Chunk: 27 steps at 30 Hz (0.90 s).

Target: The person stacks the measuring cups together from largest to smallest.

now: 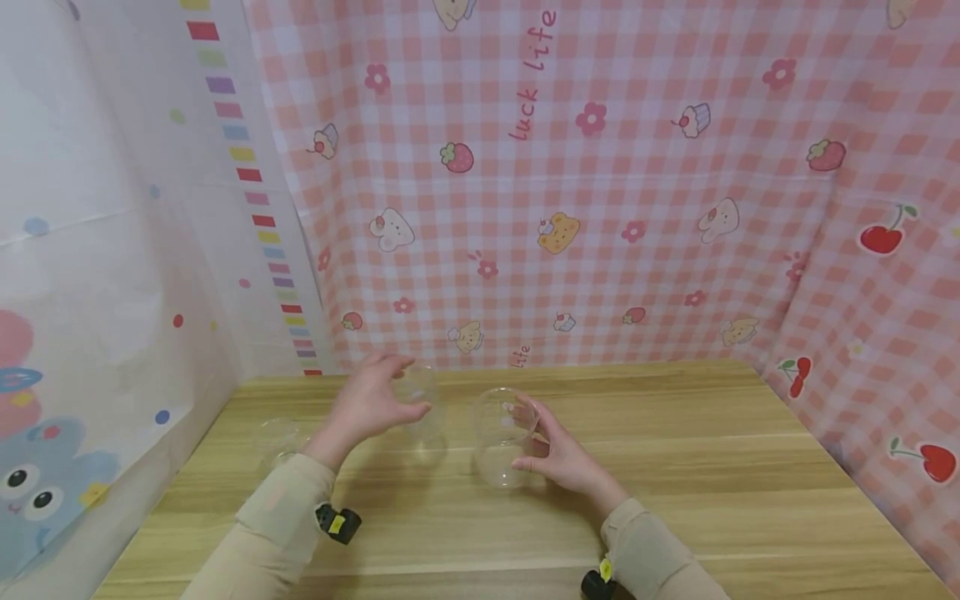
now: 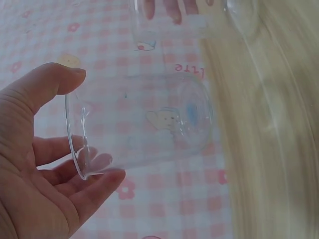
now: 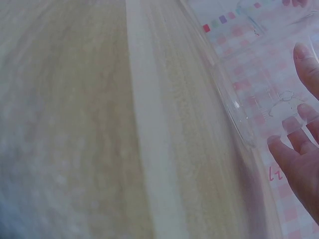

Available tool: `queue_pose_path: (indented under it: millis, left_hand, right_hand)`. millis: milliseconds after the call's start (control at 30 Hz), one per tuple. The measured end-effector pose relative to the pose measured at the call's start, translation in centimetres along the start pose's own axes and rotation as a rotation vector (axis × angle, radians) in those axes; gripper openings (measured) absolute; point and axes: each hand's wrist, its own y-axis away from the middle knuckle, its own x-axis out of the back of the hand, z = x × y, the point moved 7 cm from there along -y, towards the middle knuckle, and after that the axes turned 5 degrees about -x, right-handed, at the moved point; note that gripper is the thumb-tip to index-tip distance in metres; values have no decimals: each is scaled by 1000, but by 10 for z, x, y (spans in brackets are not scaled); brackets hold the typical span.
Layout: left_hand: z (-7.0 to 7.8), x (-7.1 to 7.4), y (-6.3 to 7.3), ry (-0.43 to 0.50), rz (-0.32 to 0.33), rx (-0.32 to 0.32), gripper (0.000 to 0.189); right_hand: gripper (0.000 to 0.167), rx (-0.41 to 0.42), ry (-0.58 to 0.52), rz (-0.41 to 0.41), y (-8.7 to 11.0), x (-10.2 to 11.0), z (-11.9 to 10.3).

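Two clear plastic cups stand out near the middle of the table. My left hand (image 1: pixel 367 398) grips the left clear cup (image 1: pixel 427 421) near its rim. In the left wrist view the thumb lies at one side of that cup's rim, with the fingers curled round the opposite side. To the right, my right hand (image 1: pixel 566 454) holds the right clear cup (image 1: pixel 495 446), its thumb on the near side and its fingers showing through the far wall. The two cups are upright, with a gap between them.
Another clear cup (image 1: pixel 277 433) is at the left of the wooden table (image 1: pixel 675 483), partly hidden by my left forearm. A pink checked cloth (image 1: pixel 600 208) hangs behind the table, and a white patterned sheet (image 1: pixel 112 250) hangs on the left.
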Motion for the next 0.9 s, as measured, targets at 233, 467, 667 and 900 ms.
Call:
queue_pose_path:
  millis: [233, 467, 667, 900]
  left_hand:
    - [10, 8, 3, 39, 26, -19, 71]
    - [11, 15, 7, 90, 67, -35, 74]
    - [14, 21, 7, 115, 79, -38, 74]
    - [20, 27, 7, 126, 70, -49, 72]
  right_hand:
    - [93, -15, 18, 3, 1, 1, 2]
    - [93, -33, 12, 9, 1, 1, 2]
    - [91, -21, 24, 12, 0, 1, 1]
    - [90, -10, 23, 6, 0, 0, 1]
